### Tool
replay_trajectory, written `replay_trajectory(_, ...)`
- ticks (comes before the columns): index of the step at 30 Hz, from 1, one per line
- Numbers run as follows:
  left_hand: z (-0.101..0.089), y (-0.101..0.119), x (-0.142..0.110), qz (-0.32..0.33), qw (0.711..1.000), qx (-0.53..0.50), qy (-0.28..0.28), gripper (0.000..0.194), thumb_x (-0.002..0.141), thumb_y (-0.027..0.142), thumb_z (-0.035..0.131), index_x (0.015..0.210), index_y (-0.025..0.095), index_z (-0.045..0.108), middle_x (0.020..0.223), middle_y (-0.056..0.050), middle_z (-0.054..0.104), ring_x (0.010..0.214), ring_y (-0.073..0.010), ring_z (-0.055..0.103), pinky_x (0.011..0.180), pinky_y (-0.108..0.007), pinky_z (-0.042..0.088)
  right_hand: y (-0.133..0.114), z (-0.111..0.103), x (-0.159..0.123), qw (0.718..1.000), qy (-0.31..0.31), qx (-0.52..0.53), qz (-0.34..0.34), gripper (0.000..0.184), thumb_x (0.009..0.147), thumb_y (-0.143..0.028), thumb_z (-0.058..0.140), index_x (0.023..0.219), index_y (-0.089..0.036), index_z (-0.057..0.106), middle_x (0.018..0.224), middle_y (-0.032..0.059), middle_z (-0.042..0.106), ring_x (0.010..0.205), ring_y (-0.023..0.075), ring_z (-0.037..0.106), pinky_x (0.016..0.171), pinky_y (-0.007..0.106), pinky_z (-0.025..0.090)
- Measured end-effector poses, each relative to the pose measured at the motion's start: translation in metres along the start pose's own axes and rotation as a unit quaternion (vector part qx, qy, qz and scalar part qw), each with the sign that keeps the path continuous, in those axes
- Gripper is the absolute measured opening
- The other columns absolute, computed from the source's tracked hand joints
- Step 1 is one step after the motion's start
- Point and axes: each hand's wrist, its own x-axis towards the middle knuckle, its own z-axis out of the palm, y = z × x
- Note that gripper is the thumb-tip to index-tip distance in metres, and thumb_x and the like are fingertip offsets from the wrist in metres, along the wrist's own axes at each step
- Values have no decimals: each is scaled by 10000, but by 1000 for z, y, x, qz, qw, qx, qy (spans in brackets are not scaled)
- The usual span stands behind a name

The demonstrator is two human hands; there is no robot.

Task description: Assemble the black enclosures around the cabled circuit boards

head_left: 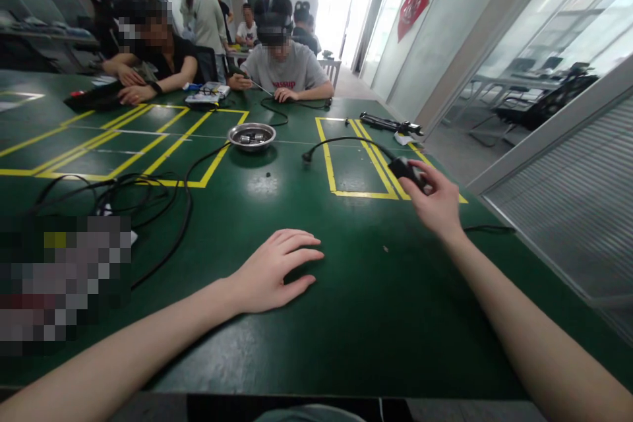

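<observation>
At the right, my right hand (438,201) is closed around a black power adapter (406,173), held above the green table. From the adapter a black cord (351,138) arcs left to a plug (307,157). Behind my right wrist another length of black cable (489,229) lies near the table's right edge; whether it joins the adapter is hidden. My left hand (271,270) rests palm down over the table in the middle, fingers apart and holding nothing.
A steel bowl (252,136) holds small metal parts. Coiled black cables (133,198) and a blurred-out object (64,283) lie at left. Yellow tape (366,195) marks the green table (346,330). A folded black tripod-like item (390,124) lies far right. Two people work opposite.
</observation>
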Motion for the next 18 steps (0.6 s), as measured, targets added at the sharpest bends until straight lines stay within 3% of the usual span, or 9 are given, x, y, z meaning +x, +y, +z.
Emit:
replay_trajectory(5,2,0,1,-15,1000,-17,-5,274,974,233,670,1246,201,676,1316,-108,713,1267,-261,636,1117,-460,483,25,-23,21,987,129,-47,77,602,707,-464,675,1173,-91,751,888,128,720,761,234,636,660,340,500)
replay_trajectory(12,3,-1,3,-36,998,-48,-25,245,965,243,667,1206,217,702,1264,-89,737,1231,-252,655,1118,-455,479,40,-22,19,970,108,-173,130,572,736,-358,687,1241,-96,751,1014,179,748,885,310,692,856,417,541)
replay_trajectory(18,0,-1,2,-45,997,-56,-34,236,966,235,661,1196,225,711,1242,-83,745,1221,-254,658,1114,-456,481,48,-30,28,952,225,-150,140,575,741,-305,654,1253,-52,726,1081,190,747,922,324,702,875,432,559)
